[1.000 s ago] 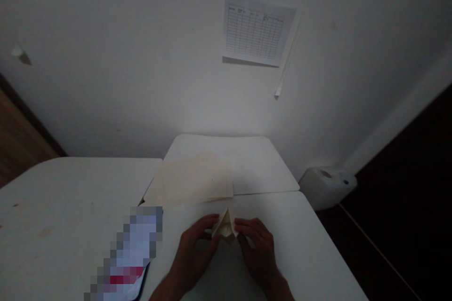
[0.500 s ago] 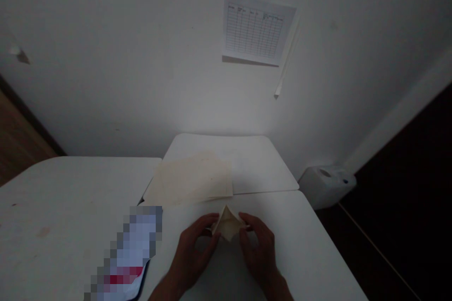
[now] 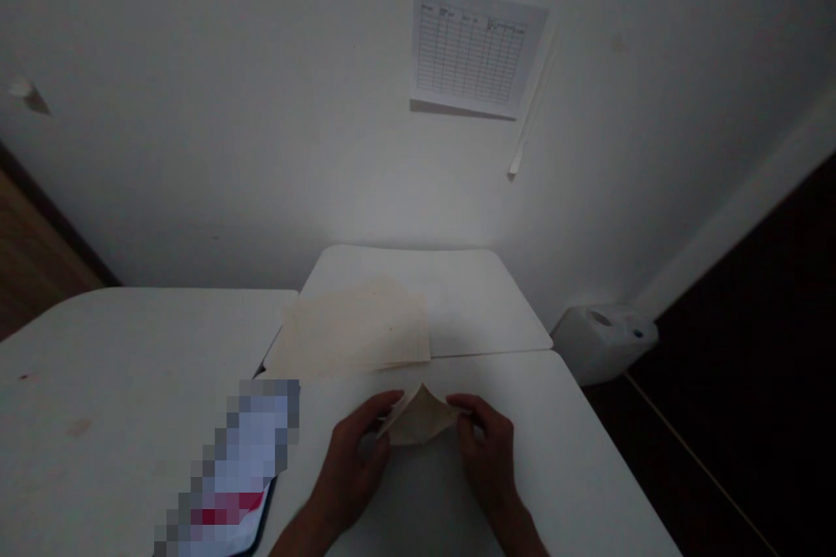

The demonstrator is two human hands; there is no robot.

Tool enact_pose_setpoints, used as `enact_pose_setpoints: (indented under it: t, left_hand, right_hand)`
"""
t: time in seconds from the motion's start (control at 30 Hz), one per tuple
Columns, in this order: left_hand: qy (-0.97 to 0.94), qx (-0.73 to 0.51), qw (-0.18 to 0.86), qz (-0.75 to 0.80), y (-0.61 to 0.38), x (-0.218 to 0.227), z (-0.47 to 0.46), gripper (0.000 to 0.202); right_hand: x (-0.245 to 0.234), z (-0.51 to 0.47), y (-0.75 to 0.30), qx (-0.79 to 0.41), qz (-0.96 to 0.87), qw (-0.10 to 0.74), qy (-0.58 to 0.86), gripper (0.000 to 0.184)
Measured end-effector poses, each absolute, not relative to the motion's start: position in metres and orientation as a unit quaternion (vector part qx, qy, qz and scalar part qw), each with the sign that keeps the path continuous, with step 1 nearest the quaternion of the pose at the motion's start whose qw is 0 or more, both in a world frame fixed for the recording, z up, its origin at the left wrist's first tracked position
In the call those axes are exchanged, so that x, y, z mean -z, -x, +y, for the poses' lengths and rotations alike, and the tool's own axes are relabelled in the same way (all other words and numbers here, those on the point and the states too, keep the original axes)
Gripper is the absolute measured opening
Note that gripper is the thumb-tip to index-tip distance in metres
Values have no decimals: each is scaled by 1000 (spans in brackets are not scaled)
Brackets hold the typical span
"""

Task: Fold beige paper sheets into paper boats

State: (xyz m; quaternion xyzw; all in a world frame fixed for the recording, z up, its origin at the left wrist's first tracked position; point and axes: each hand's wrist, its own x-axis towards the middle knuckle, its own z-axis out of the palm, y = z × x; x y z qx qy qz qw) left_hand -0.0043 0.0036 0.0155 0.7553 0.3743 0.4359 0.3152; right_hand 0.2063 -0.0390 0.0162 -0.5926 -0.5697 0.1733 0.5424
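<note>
A small cream folded paper [image 3: 420,419] is held between both hands just above the white table [image 3: 555,452]. My left hand [image 3: 353,461] pinches its left edge with fingers curled. My right hand [image 3: 489,452] pinches the right edge the same way. The paper is spread into a wide, flattened triangular shape with its peak pointing away from me.
A stack of cream paper sheets [image 3: 356,332] lies just beyond the hands, across the gap between tables. A blurred-out object with a red band [image 3: 241,470] rests at the near left. A white container [image 3: 604,339] stands on the floor at right. A printed chart [image 3: 471,52] hangs on the wall.
The folded paper has been pulled open from a narrow upright point into a wider, flatter shape. My hands have moved apart a little.
</note>
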Motion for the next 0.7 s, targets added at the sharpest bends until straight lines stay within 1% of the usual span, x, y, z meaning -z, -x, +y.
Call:
enact_pose_setpoints:
  t: [0.27, 0.47, 0.57, 0.7]
  left_hand:
    - [-779, -413, 267, 390, 6, -9, 5, 42]
    - [-793, -411, 201, 403, -1, -2, 8, 37]
    - [-801, -414, 169, 398, -3, 3, 10, 33]
    - [-811, -417, 132, 388, -5, 6, 12, 32]
  right_hand:
    - [-18, -38, -209, -213, -548, 539, 603, 25]
    - [-19, -36, -204, -155, -610, 513, 584, 12]
    - [-18, -34, -203, -133, -630, 496, 583, 14]
    - [-15, -34, -203, -122, -651, 472, 582, 23]
